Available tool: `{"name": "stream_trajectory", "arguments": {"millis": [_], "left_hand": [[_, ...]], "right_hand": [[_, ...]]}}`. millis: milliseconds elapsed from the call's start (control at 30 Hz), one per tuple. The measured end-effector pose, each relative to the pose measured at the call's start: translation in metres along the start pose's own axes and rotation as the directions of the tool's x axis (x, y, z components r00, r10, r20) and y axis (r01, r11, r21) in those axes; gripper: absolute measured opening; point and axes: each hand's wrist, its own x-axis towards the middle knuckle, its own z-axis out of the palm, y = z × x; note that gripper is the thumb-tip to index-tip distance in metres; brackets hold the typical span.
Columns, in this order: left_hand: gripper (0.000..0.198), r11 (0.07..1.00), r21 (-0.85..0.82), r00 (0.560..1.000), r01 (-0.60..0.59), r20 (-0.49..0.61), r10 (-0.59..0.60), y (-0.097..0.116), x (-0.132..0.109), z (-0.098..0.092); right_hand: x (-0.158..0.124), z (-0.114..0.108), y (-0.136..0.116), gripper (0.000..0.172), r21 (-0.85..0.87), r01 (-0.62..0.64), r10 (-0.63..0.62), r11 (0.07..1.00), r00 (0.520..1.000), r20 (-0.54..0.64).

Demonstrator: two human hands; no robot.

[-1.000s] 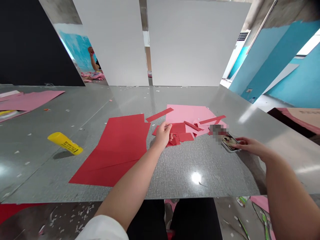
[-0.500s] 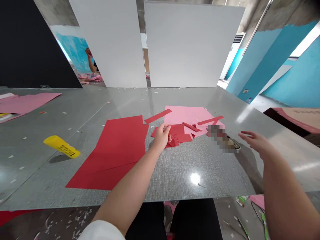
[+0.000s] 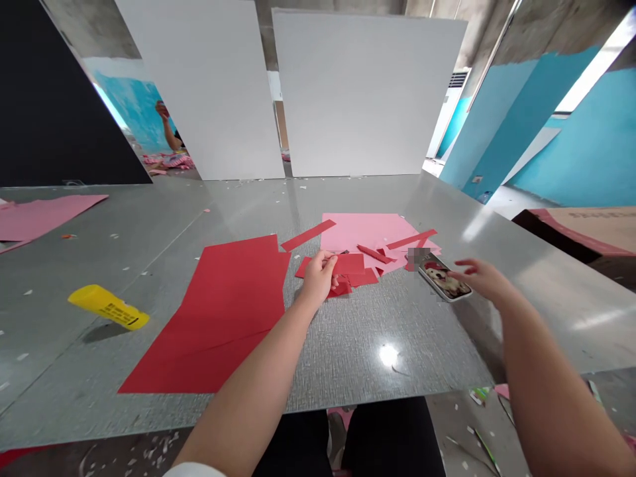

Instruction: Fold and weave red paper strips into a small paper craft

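Observation:
My left hand (image 3: 320,275) is closed on a small red paper piece (image 3: 352,264), above other red scraps at the middle of the table. Over the right end of a phone (image 3: 444,277) is my right hand (image 3: 479,278), its fingers apart and nothing in it; whether it touches the phone is unclear. A pink sheet (image 3: 358,228) lies behind the scraps, with red strips on it. Left of my left hand, a large red sheet (image 3: 233,311) lies flat. One red strip (image 3: 309,236) rests between the two sheets.
A yellow bottle (image 3: 109,307) is on the left of the grey table (image 3: 342,358). Pink paper (image 3: 54,215) lies at the far left. White panels (image 3: 368,93) stand behind the table, and a cardboard box (image 3: 586,232) is at the right. A person's arm (image 3: 169,126) shows beyond the panels.
My right hand has moved left, from beside the phone to over its right end. The view has shifted slightly. My left hand keeps its grip on the red paper.

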Motion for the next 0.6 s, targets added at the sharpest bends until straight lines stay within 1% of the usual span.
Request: {"name": "stream_trajectory", "arguments": {"millis": [67,100,167,233,400,500,600], "left_hand": [[0.011,1.0,0.005,1.0,-0.001,0.024,0.001,-0.001,0.0,0.001],[0.011,1.0,0.006,0.999,-0.004,0.041,0.004,-0.002,0.0,0.001],[0.013,1.0,0.009,0.998,-0.012,0.062,0.011,-0.004,0.0,0.002],[0.013,1.0,0.01,0.998,-0.013,0.057,0.013,-0.004,0.0,0.002],[0.011,1.0,0.002,0.999,-0.002,0.037,0.002,-0.002,0.001,0.001],[0.011,1.0,0.014,0.999,0.002,0.043,-0.003,0.0,0.0,0.001],[0.01,1.0,0.014,0.999,0.008,0.038,-0.008,0.001,0.0,0.001]], "right_hand": [[0.007,-0.006,0.035,0.056,0.034,-0.041,0.039,0.999,0.997,0.064],[0.008,-0.007,0.047,0.054,0.055,-0.055,0.05,0.997,0.995,0.092],[0.009,-0.006,0.056,0.054,0.063,-0.064,0.056,0.996,0.992,0.115],[0.01,-0.004,0.055,0.055,0.052,-0.06,0.052,0.997,0.988,0.143],[0.018,-0.008,0.048,0.063,-0.023,-0.088,0.091,0.996,0.959,0.268],[0.019,-0.012,0.043,0.063,-0.044,-0.095,0.104,0.994,0.951,0.292],[0.014,-0.014,0.038,0.058,-0.049,-0.103,0.113,0.994,0.947,0.302]]}}
